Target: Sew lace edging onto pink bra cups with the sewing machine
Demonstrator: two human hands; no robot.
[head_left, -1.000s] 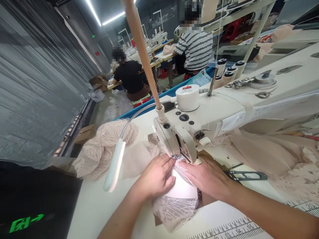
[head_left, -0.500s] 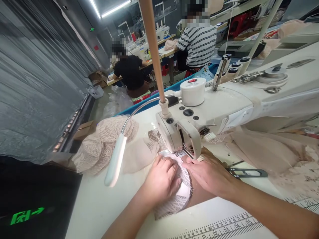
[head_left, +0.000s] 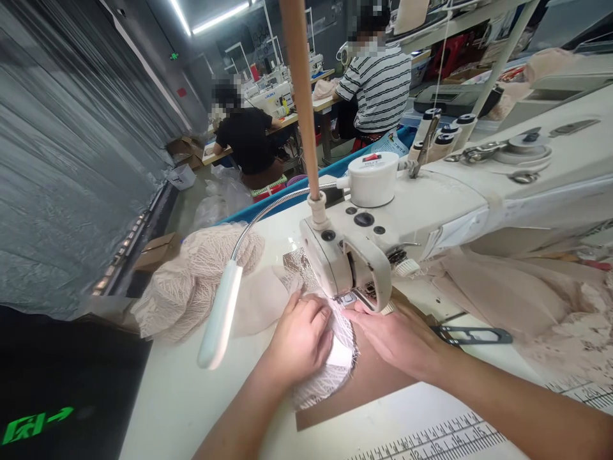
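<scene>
A cream lace piece (head_left: 335, 358) with a white cup lining lies on the table under the head of a white sewing machine (head_left: 431, 211). My left hand (head_left: 299, 338) has its fingers curled over the lace's left side, pressing and gripping it close to the presser foot (head_left: 347, 298). On the lace's right side rests my right hand (head_left: 395, 335), flat, with fingertips reaching toward the foot. The needle area is partly hidden by the machine's face plate.
A gooseneck lamp (head_left: 218, 316) hangs left of my hands. A heap of lace pieces (head_left: 191, 281) lies behind it. Beige fabric (head_left: 517, 294) is piled at right, with black snips (head_left: 472, 335) nearby. A ruler strip (head_left: 431, 441) runs along the front edge. Two people sew at tables behind.
The lace piece has fed further under the foot, away from me. Both hands have followed it forward, and my left fingers have curled tighter on it.
</scene>
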